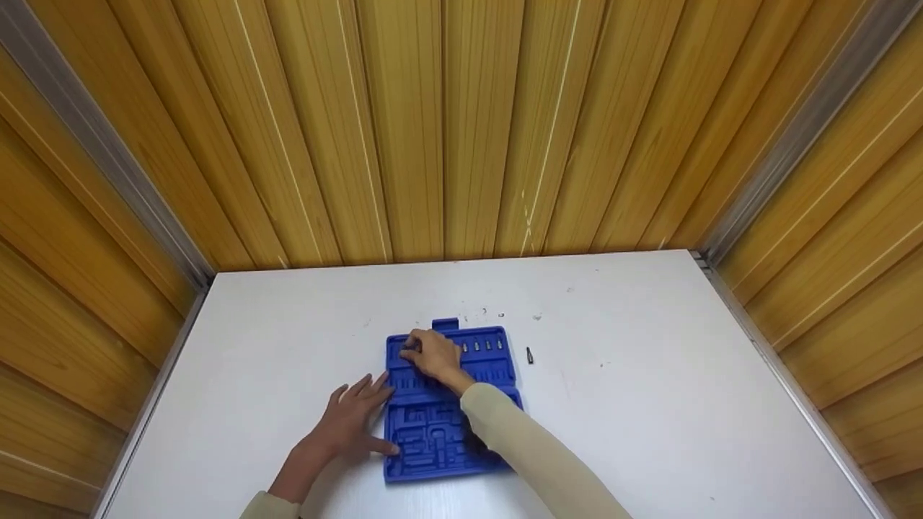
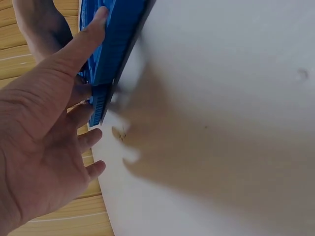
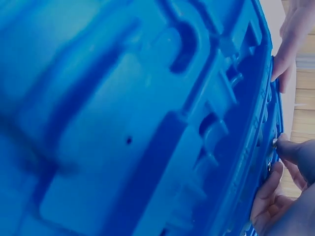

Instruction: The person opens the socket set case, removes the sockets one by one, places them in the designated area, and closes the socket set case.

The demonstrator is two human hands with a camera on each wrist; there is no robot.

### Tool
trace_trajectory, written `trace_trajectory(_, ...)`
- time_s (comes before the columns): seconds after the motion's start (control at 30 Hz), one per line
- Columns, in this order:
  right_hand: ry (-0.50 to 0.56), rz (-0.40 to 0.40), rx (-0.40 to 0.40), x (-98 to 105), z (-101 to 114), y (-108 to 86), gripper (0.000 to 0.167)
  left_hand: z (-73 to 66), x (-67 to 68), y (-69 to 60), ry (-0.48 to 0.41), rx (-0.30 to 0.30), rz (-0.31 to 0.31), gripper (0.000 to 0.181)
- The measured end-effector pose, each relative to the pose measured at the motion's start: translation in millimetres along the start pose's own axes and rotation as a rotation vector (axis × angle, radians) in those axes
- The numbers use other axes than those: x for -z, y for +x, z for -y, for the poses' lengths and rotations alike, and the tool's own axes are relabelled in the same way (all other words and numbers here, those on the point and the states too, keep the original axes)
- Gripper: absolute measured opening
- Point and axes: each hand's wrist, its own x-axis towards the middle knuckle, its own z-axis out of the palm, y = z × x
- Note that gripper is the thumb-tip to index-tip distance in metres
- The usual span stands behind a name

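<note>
An open blue plastic tool case lies flat on the white table, its molded slots facing up. Over the upper left of its far half, my right hand pinches a small metal bit, mostly hidden by the fingers. Several dark bits stand in a row along the far half, to the right of that hand. My left hand spreads its straight fingers against the case's left edge, the thumb on the near half's rim. One loose bit lies on the table right of the case.
The white table carries small dark marks beyond the case. Wood-patterned walls stand behind it and at both sides, with grey metal strips at the corners. A blue latch tab sticks out from the case's far edge.
</note>
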Motion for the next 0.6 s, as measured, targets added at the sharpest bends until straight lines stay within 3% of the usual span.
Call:
trace_trajectory(0.2, 0.064, 0.005, 0.034, 1.6, -2.8, -3.9, 0.014, 0.3, 0.0, 0.9, 0.059, -0.007, -0.032, 0.103)
trace_trajectory(0.37, 0.133, 0.020, 0.094, 5.8, -5.7, -6.1, 0.014, 4.0, -2.7, 1.2, 0.054, -0.022, -0.066, 0.101)
trace_trajectory(0.6, 0.357, 0.152, 0.209, 18.6, -10.0, -12.2, 0.014, 5.5, -5.4, 2.0, 0.053, -0.013, -0.115, 0.092)
